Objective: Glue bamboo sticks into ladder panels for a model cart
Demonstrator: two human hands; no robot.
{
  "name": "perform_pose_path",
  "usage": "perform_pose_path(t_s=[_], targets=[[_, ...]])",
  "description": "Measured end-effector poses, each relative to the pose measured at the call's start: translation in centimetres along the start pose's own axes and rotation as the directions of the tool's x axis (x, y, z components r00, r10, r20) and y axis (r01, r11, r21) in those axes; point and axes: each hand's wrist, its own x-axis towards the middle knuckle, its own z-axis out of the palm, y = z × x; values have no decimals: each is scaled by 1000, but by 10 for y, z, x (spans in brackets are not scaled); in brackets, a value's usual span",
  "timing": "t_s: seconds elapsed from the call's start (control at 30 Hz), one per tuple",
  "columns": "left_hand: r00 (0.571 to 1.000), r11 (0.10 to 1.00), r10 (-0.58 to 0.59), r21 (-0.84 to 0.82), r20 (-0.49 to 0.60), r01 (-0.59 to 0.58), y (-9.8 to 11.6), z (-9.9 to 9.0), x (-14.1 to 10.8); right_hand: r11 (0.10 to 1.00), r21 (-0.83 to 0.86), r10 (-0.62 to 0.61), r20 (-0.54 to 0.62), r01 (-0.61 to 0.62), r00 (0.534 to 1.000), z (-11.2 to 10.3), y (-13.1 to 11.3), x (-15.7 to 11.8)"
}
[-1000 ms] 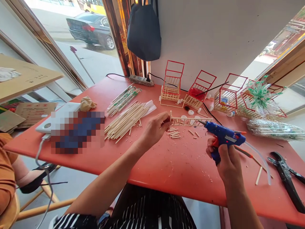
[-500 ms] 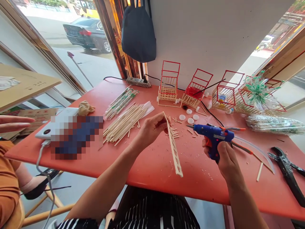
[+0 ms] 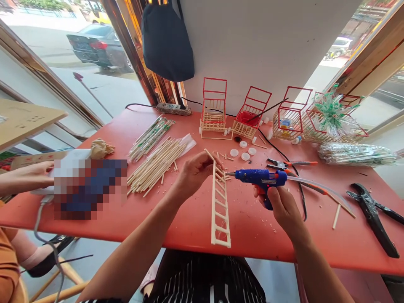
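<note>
My left hand (image 3: pixel 197 170) pinches the far end of a ladder-like frame of pale sticks (image 3: pixel 221 210), whose near end hangs toward me above the table. In my right hand (image 3: pixel 277 202) is a blue glue gun (image 3: pixel 261 177), its nozzle pointing left at the frame's right rail near my left fingers. Whether the nozzle touches the wood I cannot tell. Short cut sticks lie partly hidden behind the frame. Left of my left hand is a pile of long sticks (image 3: pixel 156 166). White round caps (image 3: pixel 245 156) lie beyond the glue gun.
Several stick-built carts with red frames (image 3: pixel 214 115) stand along the back of the red table (image 3: pixel 189 227). Pliers (image 3: pixel 374 214) lie at the right, orange-handled tools (image 3: pixel 311 185) behind my right hand. A power strip (image 3: pixel 173 109) sits at the back. Another person's hand (image 3: pixel 34 174) is at the left.
The glue gun has moved left to the frame. The frame has turned so its rungs show. The other person's hand has come down to the white object at the left. The view has shifted.
</note>
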Motion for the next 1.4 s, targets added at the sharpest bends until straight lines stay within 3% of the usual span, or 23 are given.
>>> perform_pose_path(t_s=[1.03,1.4], targets=[[999,999,-22,44,-24,23,1,1,-1,991,-133,-22,-19,19,1000,0,3,1],[1000,1000,5,9,-4,-5,-1,1,-1,995,-89,-38,-8,37,999,1,1,0]])
